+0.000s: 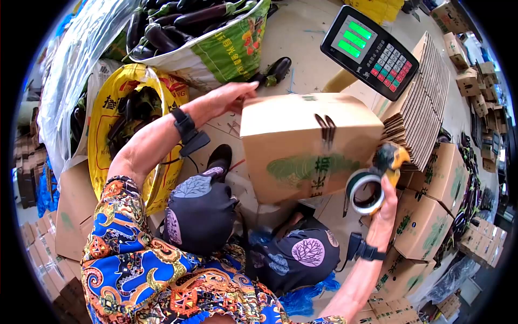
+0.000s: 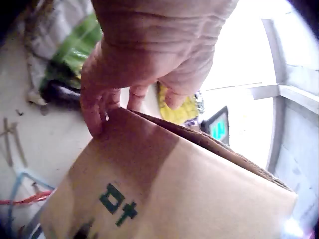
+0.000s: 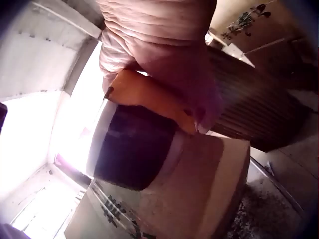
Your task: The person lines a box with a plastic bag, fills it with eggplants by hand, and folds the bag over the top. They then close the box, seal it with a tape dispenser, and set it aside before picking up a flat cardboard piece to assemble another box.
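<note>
A cardboard box (image 1: 302,156) with green printing stands before the person, its flaps folded over on top. The left hand (image 1: 233,98) touches its upper left corner; in the left wrist view the fingers of that hand (image 2: 144,64) bend over the box edge (image 2: 164,184), beside a gap under the flap. In the right hand (image 1: 387,202) is a tape dispenser (image 1: 393,159) with a large tape roll (image 1: 366,192), held at the box's right side. The right wrist view shows the hand (image 3: 159,50) gripping the orange handle (image 3: 149,95) above the dark roll (image 3: 132,144).
Behind the box are a scale display (image 1: 369,52) and a stack of flattened cartons (image 1: 426,97). Eggplants fill a white-green sack (image 1: 226,54) and a yellow bag (image 1: 102,129) at the left. One eggplant (image 1: 279,70) lies on the floor. Printed boxes (image 1: 423,227) stand at the right.
</note>
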A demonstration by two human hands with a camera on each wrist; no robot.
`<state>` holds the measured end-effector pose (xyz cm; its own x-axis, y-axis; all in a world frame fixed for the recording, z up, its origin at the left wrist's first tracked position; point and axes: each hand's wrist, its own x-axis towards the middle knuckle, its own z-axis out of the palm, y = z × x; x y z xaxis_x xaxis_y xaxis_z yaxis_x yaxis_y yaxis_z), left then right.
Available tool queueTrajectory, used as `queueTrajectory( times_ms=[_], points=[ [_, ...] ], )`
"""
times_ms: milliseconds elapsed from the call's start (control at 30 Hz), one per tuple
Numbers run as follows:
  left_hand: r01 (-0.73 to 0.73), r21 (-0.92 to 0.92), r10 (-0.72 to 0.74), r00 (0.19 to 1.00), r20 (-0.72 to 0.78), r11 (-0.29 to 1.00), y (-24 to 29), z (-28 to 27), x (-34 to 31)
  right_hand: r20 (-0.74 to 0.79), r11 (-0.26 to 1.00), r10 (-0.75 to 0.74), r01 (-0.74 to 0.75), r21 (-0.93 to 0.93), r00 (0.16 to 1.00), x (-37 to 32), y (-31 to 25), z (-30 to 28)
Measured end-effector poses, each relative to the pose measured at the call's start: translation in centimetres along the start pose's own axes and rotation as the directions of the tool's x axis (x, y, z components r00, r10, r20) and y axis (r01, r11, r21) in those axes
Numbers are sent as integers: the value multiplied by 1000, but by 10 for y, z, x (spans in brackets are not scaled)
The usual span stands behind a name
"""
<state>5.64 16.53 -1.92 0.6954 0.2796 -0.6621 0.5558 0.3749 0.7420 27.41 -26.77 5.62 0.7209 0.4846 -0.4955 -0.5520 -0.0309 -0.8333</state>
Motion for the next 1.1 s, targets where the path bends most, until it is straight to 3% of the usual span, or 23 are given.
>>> queueTrajectory(
  times_ms=[133, 167, 233, 267, 300, 367, 400, 433, 500, 533, 600, 700, 733, 800, 833, 900, 933, 1033, 1100],
  points=[
    [-174, -77, 165, 980, -110, 982, 56, 48, -14, -79, 985, 30, -16, 172, 996, -69, 22, -28],
    [-192, -43, 189, 980, -68, 980, 58, 56, -10, -66, 982, 23, -10, 190, 998, -86, 24, -23],
    [-347, 123, 365, 910, -196, 930, 45, 93, 0, -19, 980, -16, 20, 199, 1000, -102, 24, -10],
    [-359, 241, 400, 904, -152, 902, 45, 115, -12, 10, 978, -41, 38, 205, 999, -106, 22, -5],
    [-503, 500, 582, 813, -3, 705, 45, 115, -14, 39, 976, -65, 56, 212, 997, -110, 21, 0],
    [-506, 448, 543, 838, 53, 737, 49, 127, -12, -9, 972, -12, 13, 234, 1000, -107, 28, -13],
    [-557, 514, 575, 806, 142, 652, 48, 130, -6, -40, 970, 37, -27, 241, 999, -106, 27, -16],
    [-605, 569, 597, 768, 232, 557, 46, 133, -1, -333, 995, 12, 20, 93, 943, -101, 36, -12],
    [-625, 626, 621, 735, 270, 467, 46, 141, 9, -151, 991, -99, 84, -101, 984, -108, 21, -3],
    [-648, 606, 633, 719, 287, 461, 46, 144, 14, -77, 993, -43, 34, -110, 996, -112, 16, -8],
    [-657, 592, 628, 718, 301, 467, 48, 155, 16, -114, 977, 45, -68, -202, 992, -121, 5, 0],
    [-663, 679, 749, 613, 251, 315, 44, 165, 12, -102, 887, 27, -71, -456, 994, -126, -17, 6],
    [-707, 702, 852, 415, 318, 83, 46, 164, 11, -100, 847, -68, 4, -532, 993, -126, -19, 7],
    [-763, 645, 896, 319, 310, 48, 51, 169, 2, -56, 792, -252, 173, -586, 966, -126, -26, 23],
    [-786, 617, 915, 271, 299, 31, 57, 173, -11, -5, 682, -367, 265, -682, 930, -123, -23, 23],
    [-808, 460, 706, 565, 426, 369, 82, 180, -52, 71, 579, -448, 350, -736, 891, -121, -25, 44],
    [-763, 351, 602, 645, 470, 544, 94, 183, -71, 104, 542, -472, 381, -749, 875, -116, -22, 50],
    [-408, 77, 286, 750, 596, 910, 102, 191, -95, 218, 413, -523, 469, -781, 824, -99, -18, 70],
    [-409, 99, 266, 740, 618, 907, 102, 194, -100, 252, 406, -515, 492, -770, 819, -92, -19, 82]
  ],
)
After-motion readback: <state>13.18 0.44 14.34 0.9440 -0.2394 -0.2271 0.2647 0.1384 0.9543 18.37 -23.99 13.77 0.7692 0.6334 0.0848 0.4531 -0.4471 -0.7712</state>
